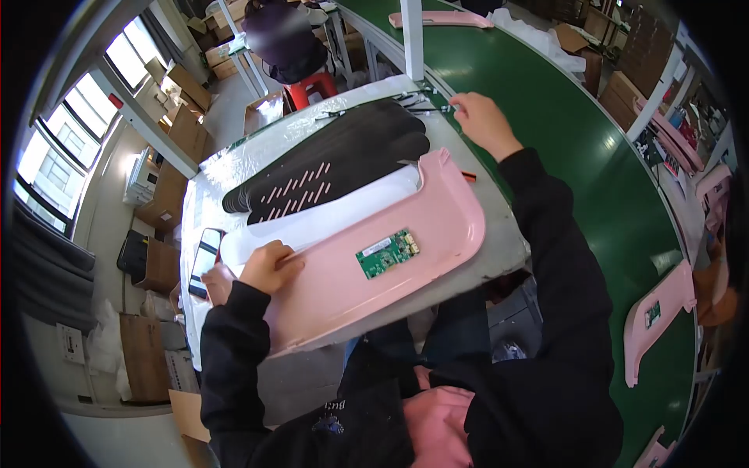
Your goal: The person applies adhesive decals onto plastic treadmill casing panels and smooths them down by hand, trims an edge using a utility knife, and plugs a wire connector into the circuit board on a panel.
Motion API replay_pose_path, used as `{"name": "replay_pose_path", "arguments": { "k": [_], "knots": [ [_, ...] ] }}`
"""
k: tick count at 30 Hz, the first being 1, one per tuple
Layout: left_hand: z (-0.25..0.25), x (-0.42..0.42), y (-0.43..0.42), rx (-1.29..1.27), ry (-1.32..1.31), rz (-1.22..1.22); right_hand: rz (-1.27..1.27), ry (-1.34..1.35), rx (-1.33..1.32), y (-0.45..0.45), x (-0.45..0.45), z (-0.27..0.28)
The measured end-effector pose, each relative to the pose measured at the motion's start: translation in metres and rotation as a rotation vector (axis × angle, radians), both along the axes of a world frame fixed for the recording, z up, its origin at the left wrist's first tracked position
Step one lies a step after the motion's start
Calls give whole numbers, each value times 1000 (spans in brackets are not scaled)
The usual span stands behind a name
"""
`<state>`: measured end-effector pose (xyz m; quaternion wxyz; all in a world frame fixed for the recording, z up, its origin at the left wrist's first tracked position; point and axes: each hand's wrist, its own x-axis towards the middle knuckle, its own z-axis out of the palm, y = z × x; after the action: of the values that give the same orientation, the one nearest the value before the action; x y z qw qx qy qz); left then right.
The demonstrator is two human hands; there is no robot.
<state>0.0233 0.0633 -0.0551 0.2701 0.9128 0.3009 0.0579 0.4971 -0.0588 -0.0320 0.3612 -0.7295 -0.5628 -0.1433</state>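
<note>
A pink plastic panel (335, 285) with a raised rim lies at the near side of the worktable, tilted across it. On its inner face sits a green circuit board (378, 258) with white connectors and a label. My left hand (269, 267) is closed on the left part of the panel, fingers curled. Beyond the table's far right corner, my right hand (485, 123) is closed in a pinch beside thin black cables (417, 101); what its fingertips hold is too small to make out. Dark foam sheets (343, 152) with slots lie behind the panel, next to white wrap (328, 209).
A phone (205, 261) lies at the table's left edge. To the right curves a green conveyor (562, 156) carrying another pink panel (655, 327) with a board. A white post (413, 43) rises at the far edge. Someone sits on a red stool (312, 88) behind.
</note>
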Motion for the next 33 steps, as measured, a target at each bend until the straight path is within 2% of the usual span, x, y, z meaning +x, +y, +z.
{"name": "replay_pose_path", "arguments": {
  "k": [1, 5, 10, 12, 13, 15, 16, 18, 19, 21, 23, 25, 27, 28, 30, 32, 33],
  "knots": [
    [-2, 2, -2, 109, -101, -49, 29, 1, -89, 28, 19, -18],
    [-12, 5, -11, 85, -234, 30, 61, -112, -199, 110, 69, -85],
    [-3, 2, -19, 120, -95, 49, -14, -157, -341, 123, 66, -70],
    [0, 5, -18, 209, -104, -3, 168, 386, -135, 121, 69, -46],
    [-1, 6, -17, 204, -102, -6, 164, 389, -138, 120, 67, -28],
    [-1, 6, -16, 201, -98, -19, 327, 805, 188, 121, 52, 9],
    [-1, 6, -15, 203, -97, -27, 321, 804, 191, 126, 48, 19],
    [-2, 8, -14, 196, -89, -26, 341, 903, 671, 141, 41, 42],
    [-2, 8, -14, 187, -77, -20, 348, 902, 674, 143, 41, 56],
    [0, 7, -14, 175, -66, -10, 229, 502, 1034, 142, 38, 88],
    [4, 7, -12, 157, -42, -19, 600, 423, 1306, 131, 15, 142],
    [3, 3, -16, 100, -7, -18, 611, 141, 1019, 73, -49, 185],
    [2, 3, -13, 157, -29, -62, 513, -130, 601, 32, -90, 204],
    [2, 4, -12, 141, -28, -56, 518, -123, 586, 27, -94, 199],
    [4, 2, -11, 156, -9, -84, 737, -83, -16, 16, -101, 177],
    [5, -2, -20, 159, -9, -99, 787, 63, -273, 1, -99, 114],
    [7, 0, -24, 207, -15, -67, 783, 56, -281, -11, -105, 99]
  ]
}}
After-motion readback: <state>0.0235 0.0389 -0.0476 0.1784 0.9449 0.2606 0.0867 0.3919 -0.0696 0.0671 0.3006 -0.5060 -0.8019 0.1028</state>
